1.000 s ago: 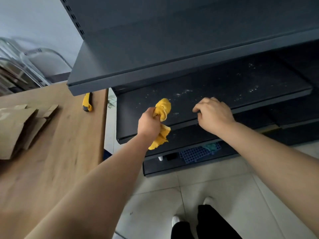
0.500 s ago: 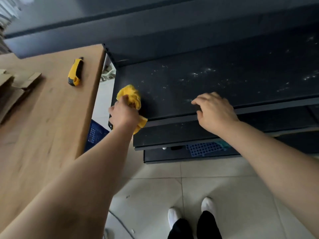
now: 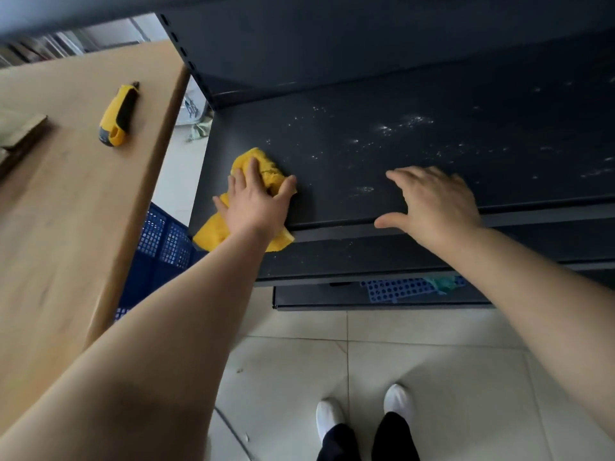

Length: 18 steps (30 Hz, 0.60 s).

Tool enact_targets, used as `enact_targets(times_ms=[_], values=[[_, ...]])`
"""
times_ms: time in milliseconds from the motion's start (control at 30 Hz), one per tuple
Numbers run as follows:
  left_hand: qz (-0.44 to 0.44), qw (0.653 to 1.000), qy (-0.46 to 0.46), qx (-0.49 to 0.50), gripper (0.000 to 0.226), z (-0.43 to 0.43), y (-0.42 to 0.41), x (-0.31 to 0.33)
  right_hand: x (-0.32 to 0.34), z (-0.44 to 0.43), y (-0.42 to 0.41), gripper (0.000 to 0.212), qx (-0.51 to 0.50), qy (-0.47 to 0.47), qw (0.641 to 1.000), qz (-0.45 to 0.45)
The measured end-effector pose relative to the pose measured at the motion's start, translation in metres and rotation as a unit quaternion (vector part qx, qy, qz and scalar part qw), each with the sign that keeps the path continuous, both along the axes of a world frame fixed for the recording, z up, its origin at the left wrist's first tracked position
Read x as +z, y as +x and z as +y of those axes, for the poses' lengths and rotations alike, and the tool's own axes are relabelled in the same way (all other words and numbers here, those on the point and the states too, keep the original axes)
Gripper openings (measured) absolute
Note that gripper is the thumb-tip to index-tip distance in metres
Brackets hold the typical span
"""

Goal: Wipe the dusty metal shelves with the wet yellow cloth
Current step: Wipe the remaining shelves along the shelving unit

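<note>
A dark metal shelf [image 3: 399, 154] runs across the middle, speckled with white dust toward the centre and right. The yellow cloth [image 3: 263, 166] lies at its front left corner, one end hanging over the front edge. My left hand [image 3: 256, 201] presses flat on the cloth with fingers spread. My right hand [image 3: 432, 201] rests on the shelf's front lip to the right, fingers extended onto the dusty surface, thumb along the edge. Lower shelves [image 3: 366, 257] show beneath.
A wooden table [image 3: 66, 211] stands to the left with a yellow utility knife [image 3: 118, 116] on it. A blue plastic crate [image 3: 159, 247] sits between table and shelving. A blue perforated mat [image 3: 399, 289] lies on the bottom shelf. My feet stand on tiled floor [image 3: 466, 377].
My left hand went from gripping the bunched cloth to pressing it flat on the shelf's front left corner. My right hand opened and spread on the shelf edge. The view moved closer.
</note>
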<state>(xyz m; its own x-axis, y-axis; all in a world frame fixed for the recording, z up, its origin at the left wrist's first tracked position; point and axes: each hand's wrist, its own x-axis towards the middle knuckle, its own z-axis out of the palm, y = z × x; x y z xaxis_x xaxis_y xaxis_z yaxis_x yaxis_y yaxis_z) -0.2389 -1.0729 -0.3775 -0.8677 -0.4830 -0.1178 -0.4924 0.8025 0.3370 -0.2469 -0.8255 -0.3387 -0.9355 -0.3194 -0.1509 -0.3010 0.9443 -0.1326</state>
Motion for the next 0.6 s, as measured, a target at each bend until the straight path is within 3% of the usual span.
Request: enact_targets(times_ms=[300,467,600], values=[[0.000,0.992,-0.022,-0.120,0.075,0.075,-0.046,0.002,-0.003,0.002,-0.003,0.090,-0.003,-0.013,1.000,-0.003],[0.022,0.971,-0.006,-0.236,0.065,0.092,-0.037,0.008,-0.001,0.001,-0.001,0.088,-0.011,0.001,1.000,-0.008],[0.007,0.972,-0.017,-0.236,0.059,0.071,-0.022,0.011,0.000,0.000,0.003,0.086,-0.018,-0.008,0.999,-0.031]])
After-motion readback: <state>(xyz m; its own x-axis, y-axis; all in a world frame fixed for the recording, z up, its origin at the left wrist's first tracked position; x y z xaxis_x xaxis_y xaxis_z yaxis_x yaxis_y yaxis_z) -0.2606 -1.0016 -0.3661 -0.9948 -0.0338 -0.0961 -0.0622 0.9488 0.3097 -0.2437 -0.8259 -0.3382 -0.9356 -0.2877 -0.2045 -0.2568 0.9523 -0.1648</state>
